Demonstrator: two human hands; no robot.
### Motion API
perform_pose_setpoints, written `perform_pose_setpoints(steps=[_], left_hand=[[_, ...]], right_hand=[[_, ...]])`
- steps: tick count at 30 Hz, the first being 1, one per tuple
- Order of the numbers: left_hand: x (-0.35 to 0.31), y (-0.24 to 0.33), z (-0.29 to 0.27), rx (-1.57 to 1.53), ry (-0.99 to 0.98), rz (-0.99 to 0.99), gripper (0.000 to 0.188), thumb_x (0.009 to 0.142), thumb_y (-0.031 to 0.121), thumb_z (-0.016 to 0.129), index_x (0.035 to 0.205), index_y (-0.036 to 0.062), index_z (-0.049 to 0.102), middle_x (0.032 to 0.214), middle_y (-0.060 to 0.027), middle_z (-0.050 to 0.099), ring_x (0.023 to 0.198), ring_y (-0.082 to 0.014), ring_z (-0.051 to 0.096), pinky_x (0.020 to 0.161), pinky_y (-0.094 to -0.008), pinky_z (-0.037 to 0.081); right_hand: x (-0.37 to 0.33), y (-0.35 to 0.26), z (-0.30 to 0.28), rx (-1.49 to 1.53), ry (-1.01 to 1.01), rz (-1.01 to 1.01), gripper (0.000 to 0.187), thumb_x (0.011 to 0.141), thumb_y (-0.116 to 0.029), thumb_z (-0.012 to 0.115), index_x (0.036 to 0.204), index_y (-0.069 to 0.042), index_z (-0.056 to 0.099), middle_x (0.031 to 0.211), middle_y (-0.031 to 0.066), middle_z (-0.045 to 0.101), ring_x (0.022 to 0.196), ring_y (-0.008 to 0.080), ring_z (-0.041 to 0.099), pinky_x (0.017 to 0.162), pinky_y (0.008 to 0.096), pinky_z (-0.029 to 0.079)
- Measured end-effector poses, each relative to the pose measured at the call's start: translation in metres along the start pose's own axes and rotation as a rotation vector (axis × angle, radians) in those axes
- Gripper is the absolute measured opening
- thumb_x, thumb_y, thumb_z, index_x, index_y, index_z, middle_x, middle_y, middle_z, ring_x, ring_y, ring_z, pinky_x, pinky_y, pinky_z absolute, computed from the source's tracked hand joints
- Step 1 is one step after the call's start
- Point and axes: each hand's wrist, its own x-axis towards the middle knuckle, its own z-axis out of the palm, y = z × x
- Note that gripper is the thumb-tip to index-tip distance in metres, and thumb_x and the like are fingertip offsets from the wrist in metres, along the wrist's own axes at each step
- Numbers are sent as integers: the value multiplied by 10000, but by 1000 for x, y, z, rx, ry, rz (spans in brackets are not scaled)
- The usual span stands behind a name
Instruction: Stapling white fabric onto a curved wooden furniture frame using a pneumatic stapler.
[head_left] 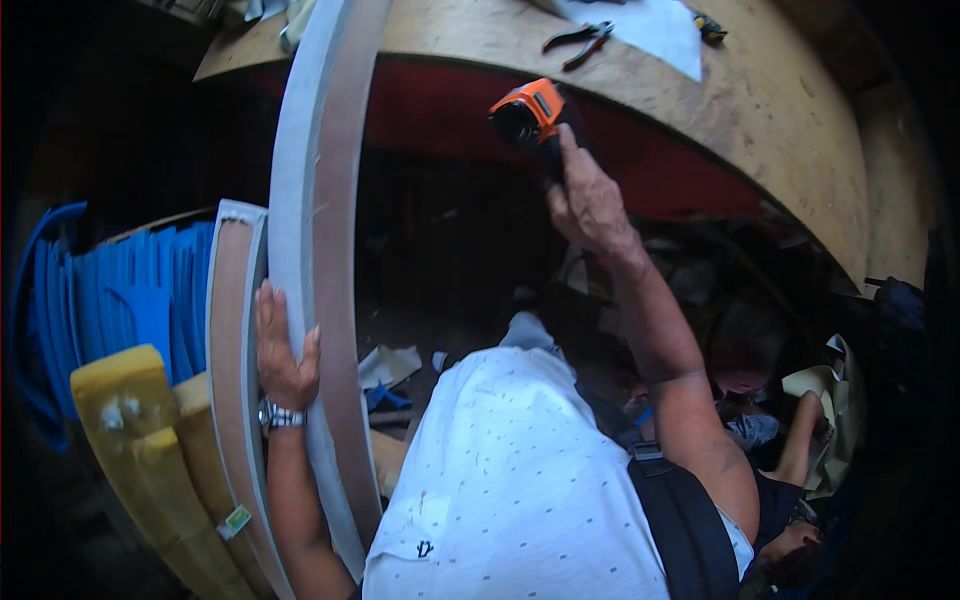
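My left hand [288, 358], with a metal watch on its wrist, lies flat with straight fingers against the pale grey side of a long curved board [333, 220]. The board's other visible face is bare brown wood, and its upper end passes over the table. My right hand [595, 207] is wrapped around the dark handle of an orange-and-black pistol-grip power tool [533, 108], raised near the table's front edge, apart from the board. One finger stretches along the tool; its exact kind I cannot tell. A shorter curved board [236, 330] stands just left of my left hand.
Pliers [580, 44] and a white sheet [655, 35] lie on the wooden table [770, 110]. Blue strips [130, 300] and yellow foam pieces [150, 450] stand at left. At lower right, another person's arm [800, 440] touches beige sheet material [835, 400]. Scraps litter the dark floor.
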Motion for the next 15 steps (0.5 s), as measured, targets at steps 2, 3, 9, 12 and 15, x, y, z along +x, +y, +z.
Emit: perform_pose_setpoints(steps=[2, 3, 9, 12, 15], left_hand=[[10, 5, -10, 56, 11, -25, 743, 859, 165, 645, 1548, 120, 369, 1581, -194, 366, 1465, -400, 332, 1182, -520, 302], [12, 6, -10, 57, 16, -42, 743, 859, 165, 645, 1548, 120, 369, 1581, -194, 366, 1465, -400, 332, 1182, -520, 302], [21, -12, 2, 90, 1, -115, 755, 845, 179, 687, 1536, 116, 388, 1565, -197, 391, 1446, -405, 364, 1167, -521, 329], [20, -26, 10, 60, 55, -118, 736, 842, 173, 717, 1513, 101, 422, 1526, -207, 441, 1392, -422, 435, 1127, -511, 388], [5, -41, 9, 101, 65, -88, 723, 840, 160, 739, 1493, 71, 441, 1518, -222, 444, 1371, -390, 473, 1108, -474, 423]], right_hand=[[45, 48, -18, -304, 43, 65, 679, 870, -75, 556, 1506, 11, 333, 984, 235, 579, 868, 418, 611, 776, 494, 517], [67, 71, -28, -429, 36, 75, 646, 875, -65, 506, 1505, -27, 368, 987, 231, 587, 866, 410, 630, 772, 490, 531], [141, 192, -13, -1011, 251, 107, 507, 936, -252, 573, 1435, -217, 495, 1265, 137, 603, 1062, 348, 637, 986, 548, 440], [152, 133, 39, -558, 542, -49, 403, 937, -298, 625, 1316, -165, 598, 1220, 134, 632, 1007, 371, 636, 941, 490, 484], [98, 13, 118, 412, 157, 56, 375, 1020, -358, 553, 1154, -27, 665, 1051, 119, 677, 960, 261, 647, 885, 390, 518]])
